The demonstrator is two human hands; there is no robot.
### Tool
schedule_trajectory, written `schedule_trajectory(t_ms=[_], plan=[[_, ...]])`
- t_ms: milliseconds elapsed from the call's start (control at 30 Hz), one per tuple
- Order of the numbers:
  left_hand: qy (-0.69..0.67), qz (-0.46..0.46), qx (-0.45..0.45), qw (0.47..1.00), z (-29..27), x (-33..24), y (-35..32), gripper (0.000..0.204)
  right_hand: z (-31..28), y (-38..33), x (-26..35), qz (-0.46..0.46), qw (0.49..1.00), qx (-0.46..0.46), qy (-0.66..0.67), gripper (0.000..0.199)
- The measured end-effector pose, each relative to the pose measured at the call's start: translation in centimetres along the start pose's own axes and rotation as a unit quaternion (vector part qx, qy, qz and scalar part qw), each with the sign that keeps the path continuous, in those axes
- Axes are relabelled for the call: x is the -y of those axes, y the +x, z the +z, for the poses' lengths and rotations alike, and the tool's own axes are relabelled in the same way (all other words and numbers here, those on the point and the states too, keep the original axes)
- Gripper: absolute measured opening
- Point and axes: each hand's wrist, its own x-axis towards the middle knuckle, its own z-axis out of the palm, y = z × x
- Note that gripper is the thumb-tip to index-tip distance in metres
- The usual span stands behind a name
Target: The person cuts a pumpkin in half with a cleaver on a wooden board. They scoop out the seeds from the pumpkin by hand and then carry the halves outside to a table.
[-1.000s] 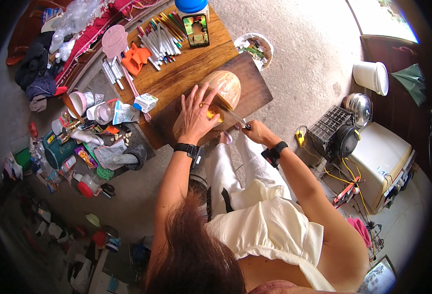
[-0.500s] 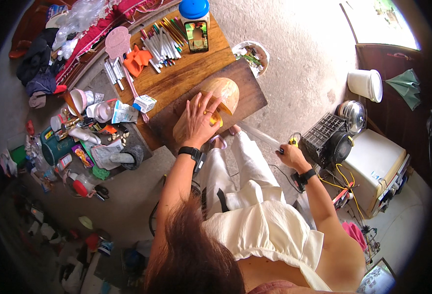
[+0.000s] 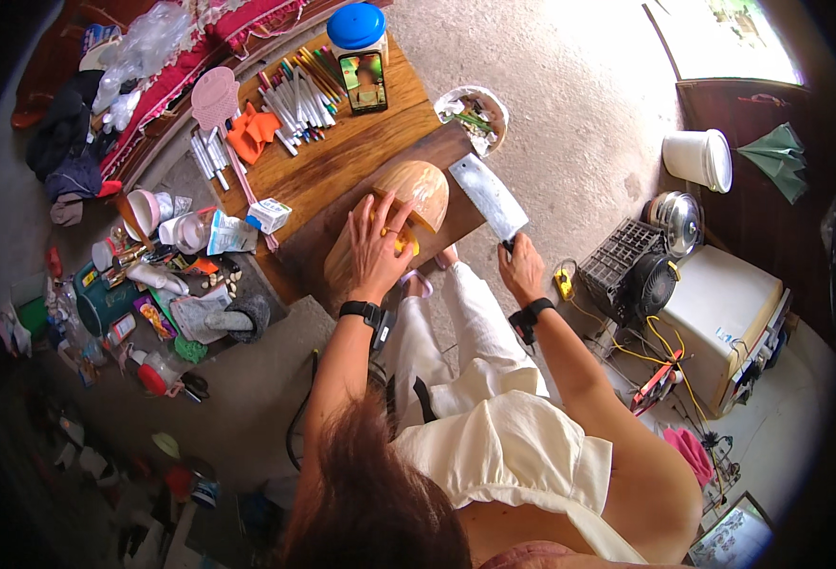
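While the spread left hand (image 3: pixel 377 254) partly covered a tan, oblong gourd (image 3: pixel 418 190) near the front edge of a dark wooden board (image 3: pixel 461 216), the right hand (image 3: pixel 522 268) gripped a grey metal cleaver (image 3: pixel 489 195), handle mostly hidden.

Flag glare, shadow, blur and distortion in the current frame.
Head view: bright opening at upper right blown out to white; lower left sunk in shadow, clutter there hard to make out; fisheye bowing toward the black rim; cleaver clear-edged, no obvious motion blur; squash shows a glossy highlight.
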Motion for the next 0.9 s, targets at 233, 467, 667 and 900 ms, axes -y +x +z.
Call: schedule_trajectory(t_ms=[233, 467, 667, 900], plan=[[0.012, -0.003, 0.011, 1.0, -0.1, -0.1, 0.2, 0.082, 4.5, 2.0, 1.1, -0.04, 0.998, -0.017, 0.038, 0.033], [0.006, -0.008, -0.006, 1.0, 0.4, 0.2, 0.1, 0.087, 5.2, 2.0, 2.4, 0.003, 0.992, 0.107, 0.066, 0.041], [-0.03, -0.027, -0.026, 0.999, 0.6, 0.6, -0.1, 0.098, 3.4, 2.6, 2.7, 0.027, 0.985, 0.167, 0.02, 0.041], [-0.126, -0.182, -0.11, 0.969, 1.1, 3.0, -1.5, 0.108, -0.6, 2.0, 5.7, 0.065, 0.934, 0.313, 0.157, 0.044]])
